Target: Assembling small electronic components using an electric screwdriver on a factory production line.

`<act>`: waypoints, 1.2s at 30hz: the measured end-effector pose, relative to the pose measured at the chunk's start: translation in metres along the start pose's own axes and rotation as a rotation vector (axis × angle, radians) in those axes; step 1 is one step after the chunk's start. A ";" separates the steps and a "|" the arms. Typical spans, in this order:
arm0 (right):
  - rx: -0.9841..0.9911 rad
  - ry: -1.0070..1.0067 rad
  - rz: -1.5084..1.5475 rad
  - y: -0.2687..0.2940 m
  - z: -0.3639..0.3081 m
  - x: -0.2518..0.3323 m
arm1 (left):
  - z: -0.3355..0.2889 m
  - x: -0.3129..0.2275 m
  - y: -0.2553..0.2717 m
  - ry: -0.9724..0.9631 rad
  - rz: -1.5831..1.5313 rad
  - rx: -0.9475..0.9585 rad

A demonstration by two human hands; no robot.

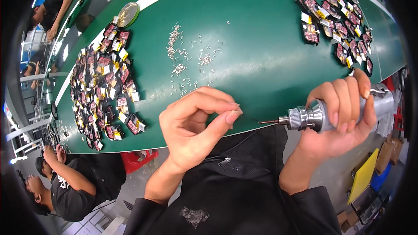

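My left hand [189,126] is raised over the near table edge, thumb and forefinger pinched together. Whatever sits between the fingertips is too small to make out. My right hand [335,141] is wrapped round a grey-and-silver electric screwdriver [300,119] held nearly level. Its thin bit [268,122] points left toward my pinching fingertips, with a gap between them. Beyond my left hand, many tiny silvery pins or screws [205,58] lie scattered in loose piles on the green table.
Small black housings with red circuit boards and silver-yellow battery packs crowd the left [104,87] and the far right [335,21] of the table [257,39]. A round shallow dish [128,14] sits at the far left. Two co-workers are at the left, one nearby [74,182].
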State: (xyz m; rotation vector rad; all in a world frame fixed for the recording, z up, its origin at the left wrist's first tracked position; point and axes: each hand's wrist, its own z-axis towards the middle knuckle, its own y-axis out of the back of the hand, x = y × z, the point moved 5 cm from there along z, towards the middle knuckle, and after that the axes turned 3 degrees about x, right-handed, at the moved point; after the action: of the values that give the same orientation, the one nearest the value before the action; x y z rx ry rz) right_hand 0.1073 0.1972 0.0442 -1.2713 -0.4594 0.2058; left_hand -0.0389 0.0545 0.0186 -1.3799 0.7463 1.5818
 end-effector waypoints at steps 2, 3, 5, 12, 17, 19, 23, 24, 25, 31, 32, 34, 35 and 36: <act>0.013 0.002 0.013 -0.006 -0.001 -0.006 | -0.004 0.008 -0.005 0.047 -0.310 -0.020; 0.033 0.010 0.026 -0.009 -0.001 -0.008 | -0.005 0.009 -0.007 0.050 -0.311 -0.024; 0.019 0.017 0.025 -0.013 -0.003 -0.009 | -0.007 0.011 -0.013 0.078 -0.444 0.008; 0.005 0.029 -0.028 -0.011 -0.005 -0.013 | -0.012 0.017 -0.021 0.129 -0.549 0.003; -0.008 0.011 -0.021 -0.008 -0.009 -0.015 | -0.014 0.018 -0.024 0.114 -0.574 0.033; 0.003 -0.001 -0.022 -0.008 -0.010 -0.015 | -0.014 0.018 -0.023 0.126 -0.575 0.031; 0.061 -0.007 -0.132 -0.012 -0.011 -0.013 | -0.014 0.014 -0.020 0.152 -0.281 -0.042; 0.088 -0.007 -0.183 -0.014 -0.010 -0.011 | -0.011 0.015 -0.022 0.153 -0.285 -0.036; 0.114 -0.011 -0.229 -0.015 -0.009 -0.011 | -0.011 0.011 -0.021 0.061 -0.079 -0.058; 0.085 -0.007 -0.174 -0.002 0.000 -0.010 | -0.001 0.008 -0.026 -0.044 0.143 0.040; 0.089 -0.028 -0.146 0.003 -0.002 -0.007 | -0.002 0.008 -0.026 -0.014 0.120 0.027; 0.051 0.008 -0.136 0.004 -0.006 -0.004 | 0.000 0.007 -0.026 -0.032 0.176 0.079; -0.012 0.025 -0.128 0.008 -0.006 -0.002 | 0.002 0.004 -0.026 -0.046 0.242 0.107; 0.036 0.038 -0.095 0.008 -0.005 -0.002 | 0.007 0.000 -0.026 -0.019 0.277 0.140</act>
State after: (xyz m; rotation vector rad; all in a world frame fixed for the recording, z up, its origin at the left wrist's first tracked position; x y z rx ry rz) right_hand 0.1090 0.1945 0.0346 -1.2130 -0.4805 0.1096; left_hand -0.0186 0.0721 0.0226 -1.1976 1.0521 1.7148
